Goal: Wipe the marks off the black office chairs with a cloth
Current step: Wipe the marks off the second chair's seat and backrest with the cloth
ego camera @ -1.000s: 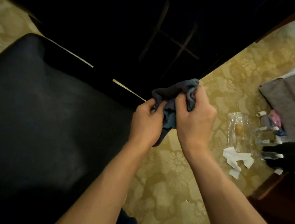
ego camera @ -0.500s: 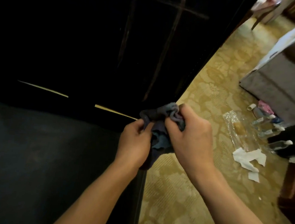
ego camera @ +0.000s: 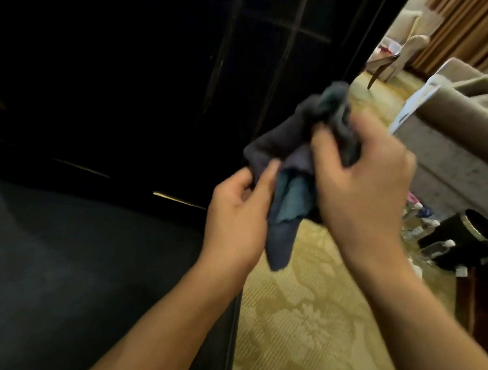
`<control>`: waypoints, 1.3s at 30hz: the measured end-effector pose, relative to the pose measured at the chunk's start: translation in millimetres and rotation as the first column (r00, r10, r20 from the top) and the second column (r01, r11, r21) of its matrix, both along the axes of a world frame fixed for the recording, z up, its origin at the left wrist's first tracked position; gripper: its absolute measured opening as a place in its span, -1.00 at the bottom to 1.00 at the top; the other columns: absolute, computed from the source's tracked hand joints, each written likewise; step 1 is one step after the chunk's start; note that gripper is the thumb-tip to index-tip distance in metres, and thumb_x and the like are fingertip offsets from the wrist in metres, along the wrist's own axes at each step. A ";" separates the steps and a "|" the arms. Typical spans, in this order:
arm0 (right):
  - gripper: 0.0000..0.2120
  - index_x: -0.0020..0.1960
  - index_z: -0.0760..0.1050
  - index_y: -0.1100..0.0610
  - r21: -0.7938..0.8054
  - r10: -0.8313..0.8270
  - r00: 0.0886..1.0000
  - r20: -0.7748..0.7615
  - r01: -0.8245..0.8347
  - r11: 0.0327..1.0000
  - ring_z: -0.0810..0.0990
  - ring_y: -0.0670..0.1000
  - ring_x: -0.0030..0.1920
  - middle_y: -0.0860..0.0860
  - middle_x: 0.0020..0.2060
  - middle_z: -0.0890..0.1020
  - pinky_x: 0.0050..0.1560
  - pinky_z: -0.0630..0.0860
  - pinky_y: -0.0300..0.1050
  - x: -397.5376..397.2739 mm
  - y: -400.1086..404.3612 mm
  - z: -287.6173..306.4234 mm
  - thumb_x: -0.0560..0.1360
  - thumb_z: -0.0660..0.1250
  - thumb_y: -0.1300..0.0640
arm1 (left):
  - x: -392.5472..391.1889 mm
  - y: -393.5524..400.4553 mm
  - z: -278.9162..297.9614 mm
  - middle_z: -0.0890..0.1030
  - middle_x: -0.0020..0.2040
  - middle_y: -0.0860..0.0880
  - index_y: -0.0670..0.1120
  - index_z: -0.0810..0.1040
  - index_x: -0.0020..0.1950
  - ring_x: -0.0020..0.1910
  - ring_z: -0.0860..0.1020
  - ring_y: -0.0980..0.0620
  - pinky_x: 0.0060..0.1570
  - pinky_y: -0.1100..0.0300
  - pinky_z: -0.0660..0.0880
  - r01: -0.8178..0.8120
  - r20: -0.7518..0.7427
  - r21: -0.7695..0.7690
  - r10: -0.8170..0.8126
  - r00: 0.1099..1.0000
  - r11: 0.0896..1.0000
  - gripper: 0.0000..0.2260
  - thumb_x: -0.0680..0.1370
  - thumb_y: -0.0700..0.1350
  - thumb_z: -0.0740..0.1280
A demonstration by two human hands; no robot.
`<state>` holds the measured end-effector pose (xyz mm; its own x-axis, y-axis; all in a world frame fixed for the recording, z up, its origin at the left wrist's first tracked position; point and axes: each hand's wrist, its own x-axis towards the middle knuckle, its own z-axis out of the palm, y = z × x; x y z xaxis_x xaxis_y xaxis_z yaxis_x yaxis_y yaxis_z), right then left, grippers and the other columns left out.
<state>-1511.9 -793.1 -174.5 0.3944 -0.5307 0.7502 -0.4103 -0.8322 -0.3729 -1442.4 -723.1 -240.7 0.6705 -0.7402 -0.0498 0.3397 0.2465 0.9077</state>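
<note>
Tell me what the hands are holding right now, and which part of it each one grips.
Both hold the dark cloth. The right hand grips its bunched upper part; the left hand pinches a lower fold beside the hanging tail.

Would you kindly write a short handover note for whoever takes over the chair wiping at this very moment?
Left hand pinches the lower folds of the cloth; right hand grips its bunched top. The cloth is held in the air beside the black chair's backrest, touching neither it nor the seat. No marks can be made out on the dark surfaces, so progress cannot be judged. Left: finish bunching the cloth, then wipe seat and backrest.
</note>
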 end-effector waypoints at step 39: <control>-0.84 -0.17 0.30 0.05 0.067 -0.163 0.888 -0.431 0.211 0.975 0.52 0.18 -0.30 -0.07 -0.39 0.40 -0.35 0.21 -0.09 -13.0 5.7 -96.3 0.51 0.28 0.09 | -38.9 9.3 -82.7 0.63 -0.25 -0.18 -0.19 0.59 -0.16 -0.19 0.62 -0.20 -0.23 -0.04 0.50 -0.004 0.031 0.400 -0.009 0.999 0.917 -0.81 0.59 -0.19 0.26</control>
<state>-1524.9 -787.4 -270.8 0.5449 -0.6945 0.4699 -0.6928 -0.6886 -0.2143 -1481.3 -713.8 -323.4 0.6745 -0.6647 -0.3212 0.3098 -0.1400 0.9404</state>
